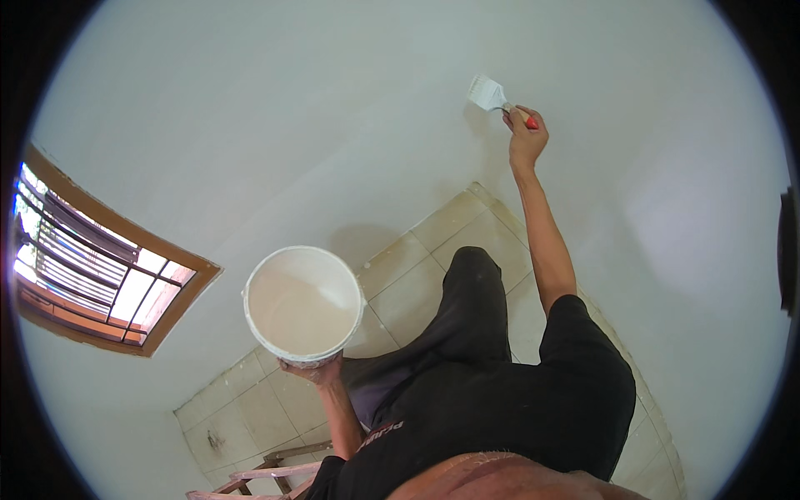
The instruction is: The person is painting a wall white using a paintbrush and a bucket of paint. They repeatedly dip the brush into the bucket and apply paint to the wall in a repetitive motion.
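A flat paintbrush with white-coated bristles is gripped in my right hand, its wooden handle ending in a red tip. The bristles are at the pale wall near the room's corner; whether they touch it I cannot tell. From below, my left hand supports a white plastic bucket, its fingers partly hidden underneath. Off-white paint lies inside the bucket, which is tilted so that its mouth faces the camera.
At the left, a window with a brown wooden frame and dark metal bars is set into the wall. Paint-spotted floor tiles lie below. Part of a wooden ladder or stand shows at the lower left. A dark object sits at the right rim.
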The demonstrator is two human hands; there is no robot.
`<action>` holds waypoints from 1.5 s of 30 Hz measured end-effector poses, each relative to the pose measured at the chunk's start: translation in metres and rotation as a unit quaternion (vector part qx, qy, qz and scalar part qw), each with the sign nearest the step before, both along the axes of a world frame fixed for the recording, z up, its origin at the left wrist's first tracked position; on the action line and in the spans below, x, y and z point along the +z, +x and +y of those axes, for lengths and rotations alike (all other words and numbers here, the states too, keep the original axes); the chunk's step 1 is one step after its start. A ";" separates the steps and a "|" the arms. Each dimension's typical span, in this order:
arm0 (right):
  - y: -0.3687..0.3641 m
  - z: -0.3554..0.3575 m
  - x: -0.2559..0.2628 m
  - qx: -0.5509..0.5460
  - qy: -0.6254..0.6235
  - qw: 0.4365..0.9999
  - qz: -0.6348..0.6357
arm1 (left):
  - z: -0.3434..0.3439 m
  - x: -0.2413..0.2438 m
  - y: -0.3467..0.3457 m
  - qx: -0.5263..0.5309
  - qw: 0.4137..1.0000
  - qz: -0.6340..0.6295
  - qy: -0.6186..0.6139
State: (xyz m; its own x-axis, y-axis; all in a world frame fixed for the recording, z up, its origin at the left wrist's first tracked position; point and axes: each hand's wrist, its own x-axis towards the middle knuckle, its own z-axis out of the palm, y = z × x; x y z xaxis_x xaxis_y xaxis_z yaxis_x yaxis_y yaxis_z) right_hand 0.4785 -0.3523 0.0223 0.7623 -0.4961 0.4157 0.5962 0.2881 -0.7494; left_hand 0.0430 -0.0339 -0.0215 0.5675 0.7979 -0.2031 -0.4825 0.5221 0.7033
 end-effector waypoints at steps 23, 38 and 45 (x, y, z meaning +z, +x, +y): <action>0.044 0.137 -0.040 -0.142 -0.165 0.975 -0.052 | 0.030 -0.032 -0.045 0.003 0.993 -0.111 -0.038; 0.043 0.094 -0.030 0.177 -0.223 0.958 -0.031 | 0.036 -0.039 -0.052 -0.004 0.995 -0.097 0.006; 0.092 0.020 -0.027 -0.077 -0.170 0.982 -0.020 | 0.036 -0.046 -0.056 0.016 0.991 -0.126 -0.045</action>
State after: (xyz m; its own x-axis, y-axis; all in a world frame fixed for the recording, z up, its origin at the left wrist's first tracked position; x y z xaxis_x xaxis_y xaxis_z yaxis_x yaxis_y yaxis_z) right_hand 0.5702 -0.3322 -0.0043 0.6685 -0.4319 0.6054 0.6442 -0.0705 -0.7616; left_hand -0.0129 0.0024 -0.0675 0.5839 0.8015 -0.1290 -0.6540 0.5585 0.5103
